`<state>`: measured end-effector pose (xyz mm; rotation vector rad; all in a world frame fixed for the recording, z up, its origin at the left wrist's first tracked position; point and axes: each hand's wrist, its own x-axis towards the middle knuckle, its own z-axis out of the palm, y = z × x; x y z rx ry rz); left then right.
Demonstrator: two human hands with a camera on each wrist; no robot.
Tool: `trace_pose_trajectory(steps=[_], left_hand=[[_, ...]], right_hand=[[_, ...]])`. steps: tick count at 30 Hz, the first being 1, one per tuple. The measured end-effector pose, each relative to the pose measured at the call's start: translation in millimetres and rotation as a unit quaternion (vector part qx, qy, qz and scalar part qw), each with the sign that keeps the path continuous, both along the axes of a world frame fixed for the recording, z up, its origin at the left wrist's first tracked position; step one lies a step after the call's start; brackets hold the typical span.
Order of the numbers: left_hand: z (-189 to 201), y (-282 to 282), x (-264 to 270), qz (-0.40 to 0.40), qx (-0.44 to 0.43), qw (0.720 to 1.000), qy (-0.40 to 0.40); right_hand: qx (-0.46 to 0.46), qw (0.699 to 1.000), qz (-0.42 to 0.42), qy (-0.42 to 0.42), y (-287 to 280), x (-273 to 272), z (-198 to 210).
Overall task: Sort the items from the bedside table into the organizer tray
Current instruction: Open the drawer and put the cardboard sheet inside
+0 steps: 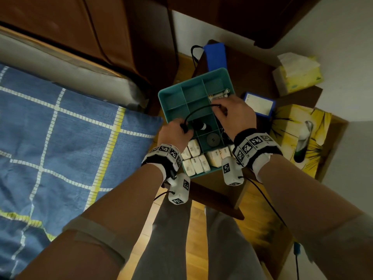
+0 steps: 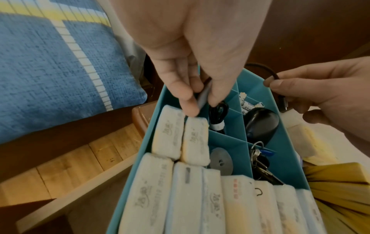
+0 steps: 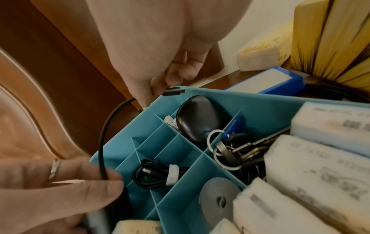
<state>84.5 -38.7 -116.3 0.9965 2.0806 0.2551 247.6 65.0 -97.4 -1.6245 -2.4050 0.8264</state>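
You have a black cable (image 1: 198,110) strung between both hands above the tray (image 1: 171,96). Your left hand (image 1: 174,131) pinches one end between thumb and fingertips, with something flat and grey pressed in the same pinch; I cannot tell what it is. Your right hand (image 1: 235,114) pinches the other end just behind the plug (image 3: 174,91), the remaining fingers loosely curled. The cable arcs free from one grip to the other and touches nothing in the tray.

Most of the sorting looks done. Under your left grip a bundled cable (image 2: 218,117) already sits in its own cell. Nearer you than that, tissue packs (image 2: 192,197) fill the cells along the near edge. Below your right grip lie a mouse (image 3: 200,118), batteries (image 2: 248,106) beyond it, and keys (image 3: 238,152) towards your wrist. A grey disc (image 2: 221,160) has a cell between the two grips.

What is left, as I judge it: this cable needs coiling and a cell, and several cells beyond your left grip stand free. Outside the tray, past your right hand, a blue box (image 1: 259,106) and a tissue box (image 1: 298,77) remain on the table (image 1: 252,63); whether those belong in the tray I cannot say.
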Motion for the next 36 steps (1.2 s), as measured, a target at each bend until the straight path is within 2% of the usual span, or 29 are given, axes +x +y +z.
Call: trace_pose_trajectory(steps=[3,10,18,24,29,33,36], left_hand=[[-2,1,5,-0.003,0.007,1.000,0.024],[-5,2,4,0.063,-0.003,0.998,-0.012],[-9,15,-8,0.001,-0.058,0.997,0.058],[-12,4,-9,-0.072,-0.016,0.997,0.015],[-5,-11,-17,-0.034,0.042,0.999,-0.001],[-5,-17,-25,0.024,0.046,0.998,0.027],[-6,-12,-24,0.021,0.036,0.998,0.036]], right_hand=[[0.009,1.000,0.005,0.005,-3,3,0],[0.022,0.999,0.019,0.021,-4,1,7],[-0.014,0.999,0.036,-0.007,-6,-14,5],[-0.106,0.989,0.096,-0.037,-4,-29,-6],[-0.159,0.979,0.098,-0.076,-7,-39,-15],[-0.141,0.977,0.097,-0.124,-5,-43,-21],[-0.094,0.978,0.090,-0.160,0,-44,-23]])
